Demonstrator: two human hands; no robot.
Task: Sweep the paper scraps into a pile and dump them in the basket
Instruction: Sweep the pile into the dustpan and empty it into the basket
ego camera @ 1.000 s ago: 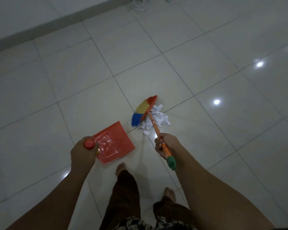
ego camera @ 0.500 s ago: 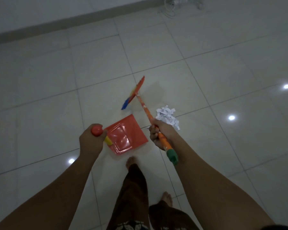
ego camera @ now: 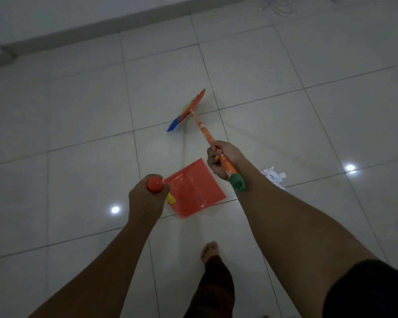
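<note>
Tiles [ego camera: 78, 111] hold an empty red dustpan [ego camera: 193, 189], its handle gripped in the left hand [ego camera: 145, 200]. The right hand [ego camera: 218, 161] clenches the broom [ego camera: 186, 113], which is well away from the paper scraps [ego camera: 274, 176]. They are piled beside the right forearm, not yet scooped. No basket shows.

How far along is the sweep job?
Done: paper scraps sit in one pile. In hand: right hand grips the broom, away from it; left hand holds the dustpan, no scraps in it. Left: sweep into pan, dump; basket not in view.

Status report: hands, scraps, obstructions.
Left hand grips dustpan handle; right hand grips broom. Paper scraps piled right of dustpan, partly behind forearm. Basket not in view.
</note>
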